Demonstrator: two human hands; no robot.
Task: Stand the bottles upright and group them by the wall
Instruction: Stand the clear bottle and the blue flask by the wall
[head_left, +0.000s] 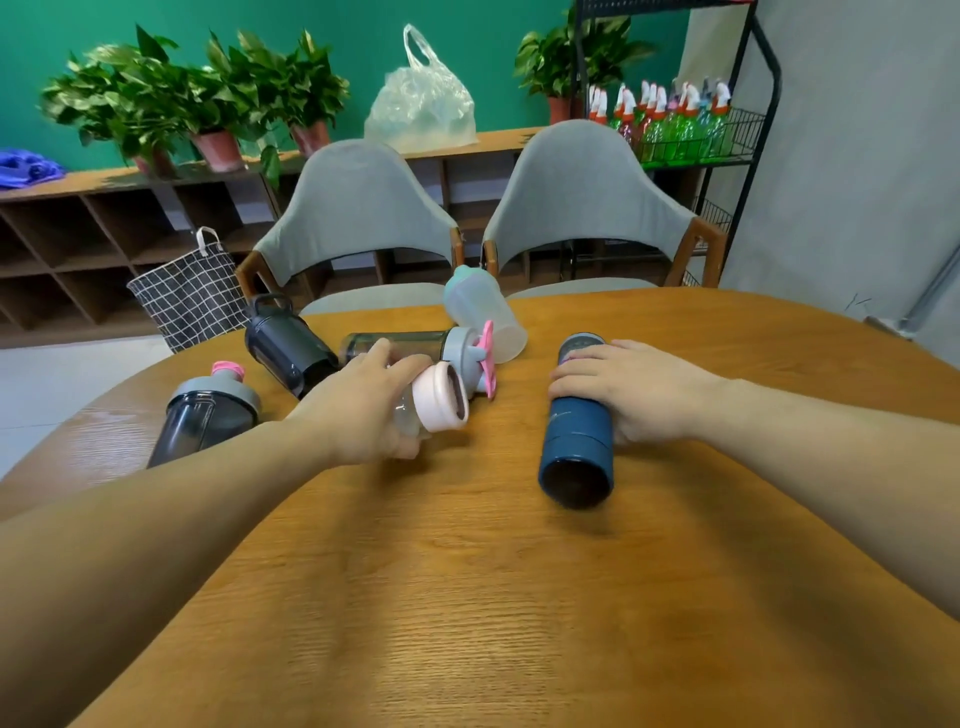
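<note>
Several bottles lie on their sides on the wooden table (467, 597). My left hand (358, 410) grips a clear bottle with a pale pink cap (439, 397), its cap tilted toward the right. My right hand (634, 389) rests closed over a dark blue flask (576, 441) whose base points at me. Behind them lie a smoky bottle with a grey lid and pink flip cap (415, 343), a frosted bottle with a teal lid (483, 312), a black bottle with a handle (285, 343) and, at far left, a dark shaker with a grey lid (208, 410).
Two grey chairs (358, 213) (587, 197) stand at the table's far edge. The grey wall (857, 156) is at the right, beside a black wire rack of spray bottles (675, 124). A checked basket (192, 296) sits on the floor at left.
</note>
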